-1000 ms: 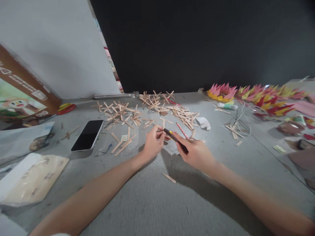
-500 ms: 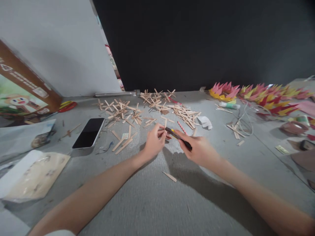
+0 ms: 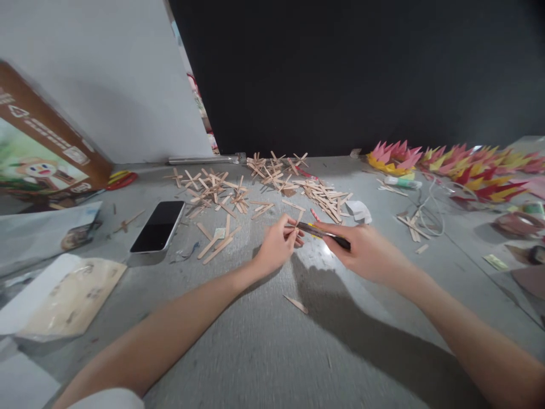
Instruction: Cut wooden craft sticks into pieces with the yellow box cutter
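Several fingers of the left hand [image 3: 277,244] are pinching a stick [image 3: 300,216] right of the phone [image 3: 158,226], those of the right hand [image 3: 369,250] gripping a cutter [image 3: 310,229]; left of the phone, a box [image 3: 87,156] is showing unreadable print [image 3: 45,129].

The sticks [image 3: 326,197] look matt wood, the phone screen [image 3: 158,226] smooth, glossy.

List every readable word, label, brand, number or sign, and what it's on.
No word, brand or number is legible.
Brown box: white triangular sign, apparently a recycling mark; nearby white lettering too blurred.
Beige packet: printed marks, too blurred.
Green-and-white tube: any label too small.
Small green slip: too small.
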### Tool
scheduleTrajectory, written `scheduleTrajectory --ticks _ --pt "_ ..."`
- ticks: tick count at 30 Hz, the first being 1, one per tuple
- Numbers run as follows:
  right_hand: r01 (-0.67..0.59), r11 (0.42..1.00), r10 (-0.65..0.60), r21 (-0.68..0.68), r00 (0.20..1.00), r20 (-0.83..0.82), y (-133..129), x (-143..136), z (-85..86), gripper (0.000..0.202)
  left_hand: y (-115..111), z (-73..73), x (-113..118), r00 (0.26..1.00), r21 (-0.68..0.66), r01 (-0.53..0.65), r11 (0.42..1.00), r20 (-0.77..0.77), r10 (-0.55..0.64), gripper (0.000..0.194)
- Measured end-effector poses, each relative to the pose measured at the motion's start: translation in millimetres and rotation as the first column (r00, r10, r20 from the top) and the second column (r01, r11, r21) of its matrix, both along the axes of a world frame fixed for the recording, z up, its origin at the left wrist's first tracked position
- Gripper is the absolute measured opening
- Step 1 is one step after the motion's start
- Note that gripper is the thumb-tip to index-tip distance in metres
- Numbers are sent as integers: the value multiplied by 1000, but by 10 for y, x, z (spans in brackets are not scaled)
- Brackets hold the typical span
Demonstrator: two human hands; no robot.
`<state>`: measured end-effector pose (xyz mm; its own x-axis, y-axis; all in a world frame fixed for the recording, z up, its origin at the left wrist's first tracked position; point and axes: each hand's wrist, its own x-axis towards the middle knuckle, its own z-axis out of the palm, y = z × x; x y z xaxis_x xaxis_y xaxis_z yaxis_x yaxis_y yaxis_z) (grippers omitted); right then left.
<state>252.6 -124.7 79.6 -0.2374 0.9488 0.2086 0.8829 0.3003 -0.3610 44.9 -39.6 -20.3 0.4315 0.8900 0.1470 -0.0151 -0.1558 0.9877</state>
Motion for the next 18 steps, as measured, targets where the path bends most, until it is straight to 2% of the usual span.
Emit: scheduleTrajectory --ticks 4,8,11,14,16,18 --pt "72 988 -81 134 994 66 -51 -124 -125 41 2 33 36 991 -137 -22 990 126 40 32" --pt "17 946 -104 325 963 250 -97 -266 -351 44 37 64 44 977 -257 -44 965 189 95 37" --pt "-61 894 -75 444 956 283 -186 -282 -324 45 111 67 25 960 -338 -108 935 209 186 36" --pt "-73 843 -6 533 989 144 -319 -251 -123 57 181 56 -2 920 -425 -174 888 251 301 40" --pt "42 825 -33 564 999 -26 -362 -225 -27 57 188 46 -16 926 -399 -131 907 277 256 42" --pt "174 821 -101 544 982 -163 -315 -191 -61 48 165 39 -25 940 -341 -34 940 310 146 47"
